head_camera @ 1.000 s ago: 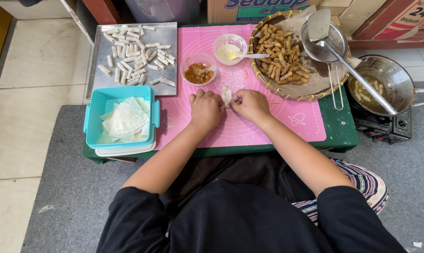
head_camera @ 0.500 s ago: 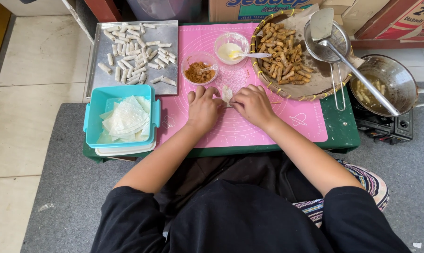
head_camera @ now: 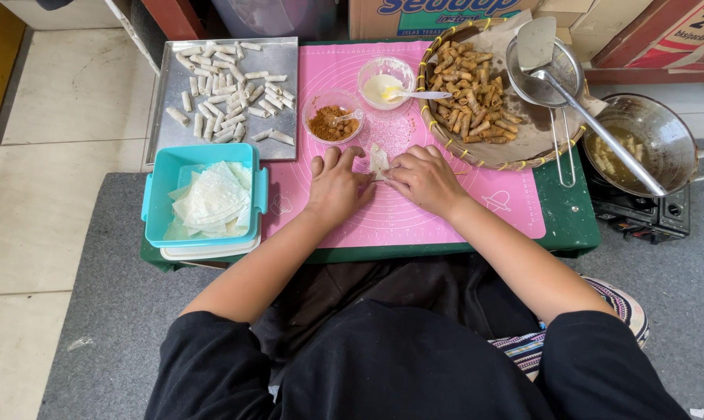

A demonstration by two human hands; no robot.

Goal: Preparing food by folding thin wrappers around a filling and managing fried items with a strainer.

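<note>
- Metal tray [head_camera: 165,101], far left: pale raw rolls lie scattered, matte and stubby.
- Teal tub [head_camera: 156,187]: thin, limp wrapper sheets, stacked.
- Left hand [head_camera: 335,189] and right hand [head_camera: 426,180] have crept slightly closer over the last second, fingers curled narrow, pinching the small pale wrapper [head_camera: 378,160] on the pink mat [head_camera: 461,214]; folding continues.
- Woven basket [head_camera: 432,117]: browned, crisp rolls.

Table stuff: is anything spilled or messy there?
Nothing looks spilled. The hands fold a wrapper on the pink mat. Rolls lie scattered loosely on the tray, and a skimmer rests tilted over the basket.
</note>
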